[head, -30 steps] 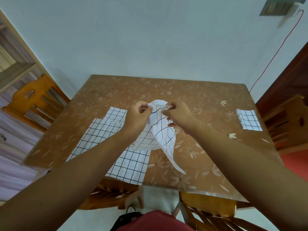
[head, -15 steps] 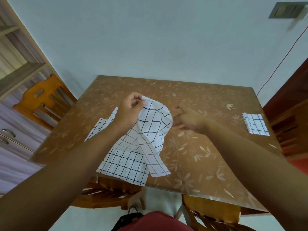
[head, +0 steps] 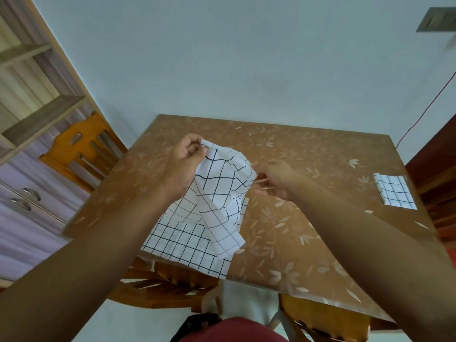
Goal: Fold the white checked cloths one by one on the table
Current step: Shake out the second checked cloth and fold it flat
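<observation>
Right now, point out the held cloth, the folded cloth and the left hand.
held cloth [head: 222,186], head view, draped middle.
folded cloth [head: 394,191], head view, top face.
left hand [head: 185,166], head view, back of hand.

Right hand [head: 277,180] blurred; held cloth [head: 222,188] hides part of flat cloths [head: 187,244].

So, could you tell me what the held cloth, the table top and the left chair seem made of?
The held cloth looks like thin matt woven fabric: it drapes and creases. The table top is glossy, perhaps plastic sheet over printed flowers. The chair seems varnished orange-brown wood.
</observation>
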The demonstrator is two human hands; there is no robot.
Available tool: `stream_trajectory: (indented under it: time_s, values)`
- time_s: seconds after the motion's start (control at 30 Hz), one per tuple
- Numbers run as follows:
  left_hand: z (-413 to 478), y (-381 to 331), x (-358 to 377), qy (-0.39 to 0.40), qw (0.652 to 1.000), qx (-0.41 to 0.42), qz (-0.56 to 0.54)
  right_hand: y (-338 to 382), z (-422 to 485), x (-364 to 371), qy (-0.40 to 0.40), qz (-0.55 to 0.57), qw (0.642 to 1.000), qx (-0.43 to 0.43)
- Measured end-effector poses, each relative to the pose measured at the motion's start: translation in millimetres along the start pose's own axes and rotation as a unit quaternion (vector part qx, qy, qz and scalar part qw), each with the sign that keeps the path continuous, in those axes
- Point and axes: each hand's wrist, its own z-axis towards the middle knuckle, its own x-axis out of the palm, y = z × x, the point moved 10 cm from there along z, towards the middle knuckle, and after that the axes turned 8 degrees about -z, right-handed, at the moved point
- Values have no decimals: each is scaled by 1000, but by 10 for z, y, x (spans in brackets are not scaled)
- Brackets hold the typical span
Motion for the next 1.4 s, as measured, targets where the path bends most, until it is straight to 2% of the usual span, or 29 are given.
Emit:
stream_trajectory:
  time_s: [0.07, 0.23, 0.47, 0.67, 0.77, 0.93, 1.13, 1.2, 1.4]
  values:
    - [-3, -59, -60, 7, 1000, -1, 1, 52, 15, 37, -20, -9, 1000, -7]
    - [40, -204, -277, -8, 995, 18, 95, 170, 84, 101, -55, -90, 994, -21]
    - [222, -270, -700, -19, 974, 65, 218, 719, -76, 22, -164, -249, 948, -110]
    - [502, 64, -851, 66, 968, 90, 226, 1092, -371, 245, -174, -375, 894, -171]
    - [591, 96, -930, 67, 969, 101, 214, 1115, -405, 344, -167, -435, 866, -182]
    - [675, 162, -1001, 69, 980, 77, 172, 1078, -505, 434, -184, -470, 840, -198]
    - [770, 197, -1061, 77, 985, 57, 143, 1049, -509, 341, -231, -405, 855, -227]
    - [783, 145, -1024, 84, 982, 74, 152, 981, -471, 414, -215, -403, 861, -226]
    - [734, -73, -809, 139, 973, 114, 142, 606, -207, 976, -80, -453, 870, -179]
